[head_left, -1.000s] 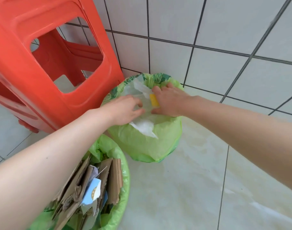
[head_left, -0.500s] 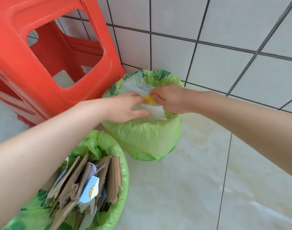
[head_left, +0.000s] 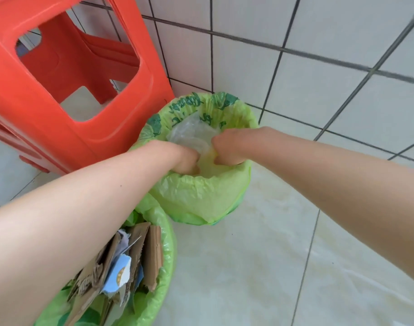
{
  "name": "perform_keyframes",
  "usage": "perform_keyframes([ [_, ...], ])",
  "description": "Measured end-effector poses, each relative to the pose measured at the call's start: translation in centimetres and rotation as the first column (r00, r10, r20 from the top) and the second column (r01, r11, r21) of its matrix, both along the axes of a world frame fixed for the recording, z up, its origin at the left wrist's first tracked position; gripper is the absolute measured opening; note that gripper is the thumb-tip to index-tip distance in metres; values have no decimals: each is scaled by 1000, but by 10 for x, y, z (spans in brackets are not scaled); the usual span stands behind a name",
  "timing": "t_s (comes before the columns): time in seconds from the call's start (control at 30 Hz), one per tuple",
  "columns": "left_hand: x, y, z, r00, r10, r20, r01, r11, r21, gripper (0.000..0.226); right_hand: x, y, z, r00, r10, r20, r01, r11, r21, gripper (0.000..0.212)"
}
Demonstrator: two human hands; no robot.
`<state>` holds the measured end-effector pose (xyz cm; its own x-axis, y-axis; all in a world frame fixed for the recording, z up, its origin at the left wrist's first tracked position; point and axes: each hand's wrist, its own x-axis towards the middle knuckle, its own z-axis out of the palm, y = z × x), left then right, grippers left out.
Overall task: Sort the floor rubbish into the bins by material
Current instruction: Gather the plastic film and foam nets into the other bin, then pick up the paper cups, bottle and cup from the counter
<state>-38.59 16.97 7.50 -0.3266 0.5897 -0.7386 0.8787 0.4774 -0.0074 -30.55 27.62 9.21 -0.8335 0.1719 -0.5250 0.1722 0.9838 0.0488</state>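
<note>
Left hand (head_left: 184, 158) and right hand (head_left: 227, 149), fingers curled, press clear plastic (head_left: 191, 135) into the far bin (head_left: 201, 196). Cardboard (head_left: 151, 250) fills the near bin (head_left: 163, 278); a red stool (head_left: 60, 114) stands beside.

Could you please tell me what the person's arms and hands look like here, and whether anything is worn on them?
Both forearms are bare as far as the frame shows: no sleeves, gloves, watch or bracelets in view. The left hand and right hand show no rings that I can make out; their fingertips are hidden inside the bin.

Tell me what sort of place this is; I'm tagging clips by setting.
Probably a tiled corner of a home: white wall tiles, a red plastic stool, two bag-lined bins.
</note>
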Motion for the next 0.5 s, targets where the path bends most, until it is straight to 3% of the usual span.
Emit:
perform_keyframes([
  [0.17,5,-25,50,998,59,-24,-53,978,201,53,26,12,54,992,5,-127,-24,988,-150,58],
  [0.33,25,-65,132,961,261,91,-276,904,326,51,59,5,125,982,-72,-173,26,967,-255,49],
  [0.5,61,-114,246,817,494,298,-574,747,336,62,76,-30,243,988,-57,-143,4,937,-348,45],
])
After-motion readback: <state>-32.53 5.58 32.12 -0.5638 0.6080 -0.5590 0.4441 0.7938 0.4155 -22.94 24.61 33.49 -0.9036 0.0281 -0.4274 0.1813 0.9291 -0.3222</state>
